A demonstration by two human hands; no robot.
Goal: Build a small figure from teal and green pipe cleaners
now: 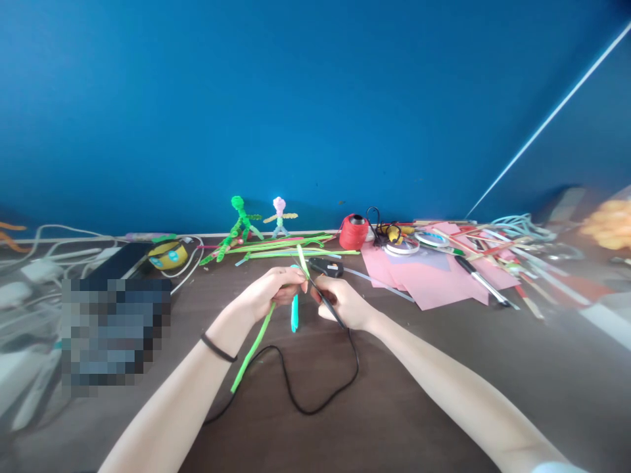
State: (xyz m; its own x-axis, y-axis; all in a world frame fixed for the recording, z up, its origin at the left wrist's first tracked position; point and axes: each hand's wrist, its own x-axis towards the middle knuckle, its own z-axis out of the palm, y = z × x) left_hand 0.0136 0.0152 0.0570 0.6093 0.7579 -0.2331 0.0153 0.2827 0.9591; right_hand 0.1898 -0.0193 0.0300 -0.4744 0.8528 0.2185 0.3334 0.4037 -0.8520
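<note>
My left hand (276, 288) is closed, its thumb and fingers pinching a light green pipe cleaner (253, 348). One end of it rises above the fingertips; the longer end slants down to the left. A folded turquoise pipe cleaner (294, 314) hangs by the same fingertips; whether they hold it too is unclear. Close by on the right, my right hand (345, 301) is wrapped round the handle of a black glue gun (326, 267). A translucent glue stick (377, 282) sticks out of its rear, and its black cord (315, 412) loops over the table below my hands.
Green (238, 217) and pink-headed (279, 213) pipe-cleaner figures stand by the blue wall, behind loose pipe cleaners (290, 248). Red thread (353, 232), pink paper (434, 289), a marker (480, 281) and sticks lie right. Yellow tape (167, 255), white cables and a blurred-out dark object (116, 335) lie left.
</note>
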